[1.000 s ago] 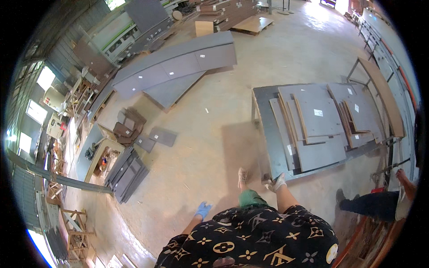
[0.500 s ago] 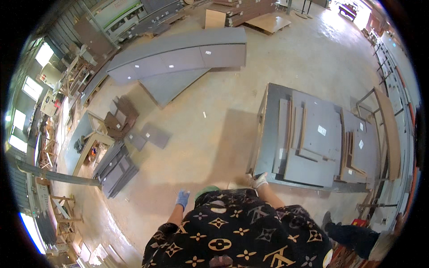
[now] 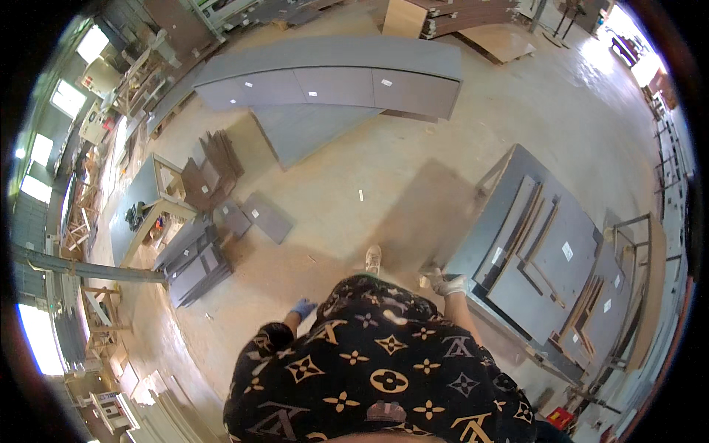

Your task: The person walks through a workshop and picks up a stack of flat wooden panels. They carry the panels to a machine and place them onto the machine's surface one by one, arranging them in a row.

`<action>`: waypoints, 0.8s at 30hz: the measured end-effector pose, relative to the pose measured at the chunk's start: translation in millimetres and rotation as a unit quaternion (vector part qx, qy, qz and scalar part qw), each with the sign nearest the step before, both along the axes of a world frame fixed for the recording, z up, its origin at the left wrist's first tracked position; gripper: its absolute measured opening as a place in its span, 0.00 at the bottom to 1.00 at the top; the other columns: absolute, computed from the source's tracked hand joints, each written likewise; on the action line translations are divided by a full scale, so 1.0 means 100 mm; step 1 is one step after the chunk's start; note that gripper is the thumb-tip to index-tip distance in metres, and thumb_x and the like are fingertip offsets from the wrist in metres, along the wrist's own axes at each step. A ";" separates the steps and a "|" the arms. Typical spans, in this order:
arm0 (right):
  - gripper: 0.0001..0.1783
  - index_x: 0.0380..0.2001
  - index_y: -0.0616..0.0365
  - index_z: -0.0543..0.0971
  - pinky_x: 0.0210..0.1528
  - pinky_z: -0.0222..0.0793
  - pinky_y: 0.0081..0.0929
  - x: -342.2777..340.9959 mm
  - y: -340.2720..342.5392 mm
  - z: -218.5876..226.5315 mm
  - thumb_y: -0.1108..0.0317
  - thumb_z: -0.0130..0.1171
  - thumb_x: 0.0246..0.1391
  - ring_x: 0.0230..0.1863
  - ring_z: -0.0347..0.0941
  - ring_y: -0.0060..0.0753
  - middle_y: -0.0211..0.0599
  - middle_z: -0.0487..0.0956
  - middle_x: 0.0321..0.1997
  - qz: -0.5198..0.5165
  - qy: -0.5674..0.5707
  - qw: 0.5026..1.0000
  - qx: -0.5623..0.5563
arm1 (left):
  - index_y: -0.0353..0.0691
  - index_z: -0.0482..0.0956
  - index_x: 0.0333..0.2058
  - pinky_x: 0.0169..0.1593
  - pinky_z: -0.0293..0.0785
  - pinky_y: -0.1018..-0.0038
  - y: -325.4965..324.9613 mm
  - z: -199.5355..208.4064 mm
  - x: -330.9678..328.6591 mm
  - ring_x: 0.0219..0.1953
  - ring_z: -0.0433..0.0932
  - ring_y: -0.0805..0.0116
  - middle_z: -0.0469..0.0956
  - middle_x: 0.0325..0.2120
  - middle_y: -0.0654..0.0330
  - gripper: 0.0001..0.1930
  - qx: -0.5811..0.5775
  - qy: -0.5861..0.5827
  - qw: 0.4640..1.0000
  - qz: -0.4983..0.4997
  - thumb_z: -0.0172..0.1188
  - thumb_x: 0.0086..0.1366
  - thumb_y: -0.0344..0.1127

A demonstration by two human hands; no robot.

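Note:
My right hand [image 3: 449, 283], in a whitish glove, is at the near left corner of a low grey-topped table [image 3: 509, 181], its fingers bent round the edge. Flat grey panels [image 3: 539, 295] lie stacked and overlapping on that table, several with white labels. My left hand [image 3: 303, 308], in a blue glove, hangs by my left side over the floor, partly hidden by my sleeve. Its fingers look loosely apart, with nothing seen in them.
A long grey cabinet [image 3: 336, 87] lies across the far floor on a flat board [image 3: 306, 129]. Dark panels [image 3: 196, 266] lean at the left, beside a workbench [image 3: 136, 210] and a post [image 3: 88, 272]. A metal-framed rack [image 3: 642, 288] stands at the right. My shoe [image 3: 374, 258] shows ahead.
The view has swung leftward. The table looks turned clockwise against the floor, with my right hand still at its corner. My shoe has come into view, and the leg at lower right is gone.

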State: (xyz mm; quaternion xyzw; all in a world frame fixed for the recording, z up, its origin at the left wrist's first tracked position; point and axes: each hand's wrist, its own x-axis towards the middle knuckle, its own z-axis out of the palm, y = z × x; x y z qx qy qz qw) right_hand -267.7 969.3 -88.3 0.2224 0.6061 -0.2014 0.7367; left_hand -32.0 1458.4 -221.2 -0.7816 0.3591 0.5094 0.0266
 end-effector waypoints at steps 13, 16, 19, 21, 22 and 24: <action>0.34 0.42 0.60 0.64 0.41 0.68 0.52 1.25 -1.88 -0.32 0.38 0.32 0.49 0.38 0.72 0.59 0.42 0.70 0.37 -0.020 0.027 0.993 -0.109 | 0.32 0.66 0.47 0.51 0.64 0.70 -3.27 0.40 2.45 0.45 0.69 0.63 0.71 0.44 0.50 0.24 -0.374 0.122 0.774 0.496 0.55 0.59 0.45; 0.35 0.43 0.61 0.64 0.44 0.66 0.52 1.55 -2.37 -0.32 0.38 0.33 0.50 0.42 0.70 0.58 0.42 0.70 0.40 -0.068 0.042 0.992 -0.102 | 0.34 0.66 0.49 0.54 0.62 0.69 -3.81 0.87 2.49 0.52 0.67 0.58 0.68 0.49 0.44 0.27 -0.270 -0.017 0.916 0.295 0.57 0.56 0.46; 0.35 0.44 0.62 0.65 0.48 0.63 0.51 1.91 -2.81 -0.08 0.38 0.33 0.51 0.46 0.68 0.56 0.43 0.70 0.44 -0.098 0.032 0.992 -0.069 | 0.33 0.66 0.49 0.54 0.62 0.69 -3.78 0.80 2.46 0.52 0.66 0.57 0.69 0.47 0.44 0.28 -0.152 -0.042 0.947 0.280 0.56 0.56 0.47; 0.36 0.45 0.63 0.65 0.51 0.61 0.50 2.14 -3.10 0.11 0.38 0.34 0.51 0.49 0.67 0.55 0.43 0.70 0.46 -0.118 0.020 0.992 -0.047 | 0.34 0.66 0.50 0.52 0.64 0.67 -3.45 0.41 2.55 0.51 0.67 0.56 0.70 0.46 0.46 0.28 -0.093 -0.103 0.979 0.147 0.54 0.56 0.48; 0.36 0.45 0.63 0.66 0.52 0.61 0.50 2.26 -3.26 0.20 0.38 0.34 0.52 0.51 0.66 0.54 0.43 0.70 0.48 -0.130 0.016 0.991 -0.039 | 0.34 0.66 0.50 0.52 0.64 0.67 -3.39 0.31 2.62 0.51 0.68 0.56 0.69 0.48 0.48 0.28 -0.043 -0.143 0.989 0.010 0.54 0.56 0.49; 0.36 0.46 0.64 0.66 0.54 0.59 0.50 2.43 -3.58 0.28 0.39 0.34 0.52 0.53 0.65 0.53 0.43 0.70 0.50 -0.153 0.015 0.987 -0.044 | 0.36 0.65 0.51 0.51 0.65 0.68 -3.57 0.51 2.56 0.51 0.67 0.56 0.69 0.48 0.50 0.28 -0.052 0.015 0.920 0.388 0.54 0.56 0.48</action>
